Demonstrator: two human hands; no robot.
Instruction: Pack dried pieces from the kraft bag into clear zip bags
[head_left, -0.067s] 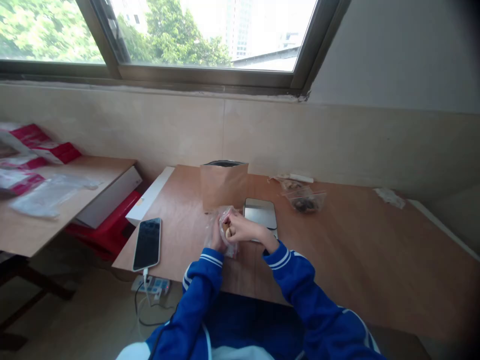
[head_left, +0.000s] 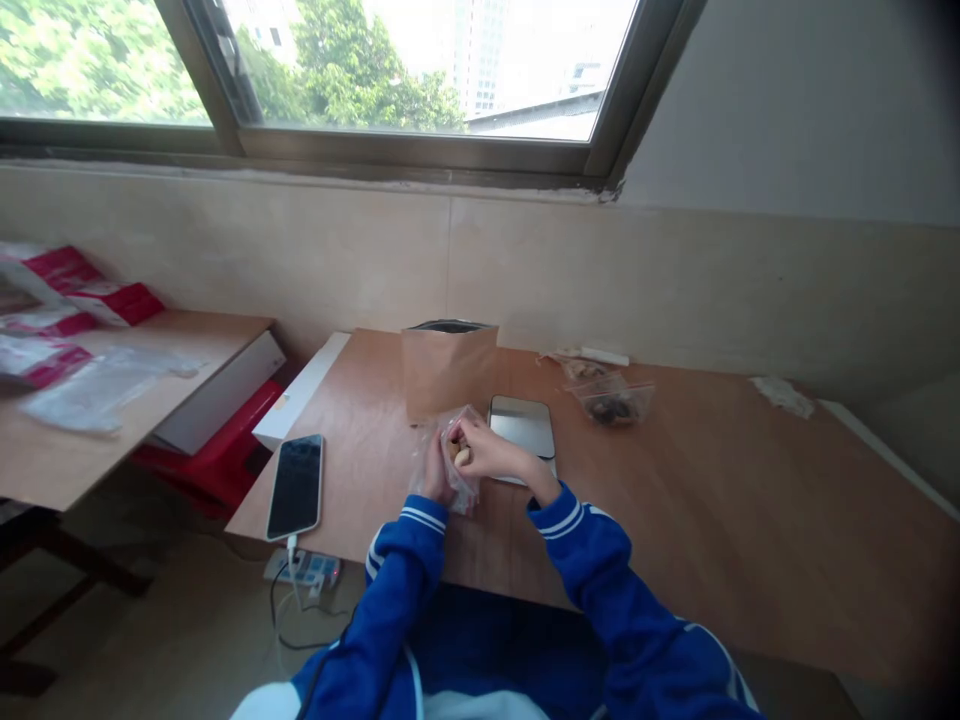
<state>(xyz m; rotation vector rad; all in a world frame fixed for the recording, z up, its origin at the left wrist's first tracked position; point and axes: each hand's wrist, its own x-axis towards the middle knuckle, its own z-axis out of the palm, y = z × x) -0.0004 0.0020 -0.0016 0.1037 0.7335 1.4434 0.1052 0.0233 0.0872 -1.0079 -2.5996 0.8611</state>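
Observation:
Both of my hands are closed around a small clear plastic bag (head_left: 459, 482) with something light brown inside, held just above the wooden table (head_left: 712, 520). My left hand (head_left: 433, 470) grips the bag's left side. My right hand (head_left: 486, 452) pinches its top. A brown paper pouch (head_left: 448, 368) stands upright with its mouth open just behind my hands. A small silver scale (head_left: 523, 428) lies directly to the right of them.
A black phone (head_left: 295, 486) on a charging cable lies at the table's left edge. Clear bags with dark contents (head_left: 611, 398) sit at the back. A white box (head_left: 296, 392) and a red stool (head_left: 225, 455) stand left; a second table (head_left: 67, 460) carries red-and-white packets.
My hands and the clear bag have shifted slightly up and away from me. Nothing else has moved.

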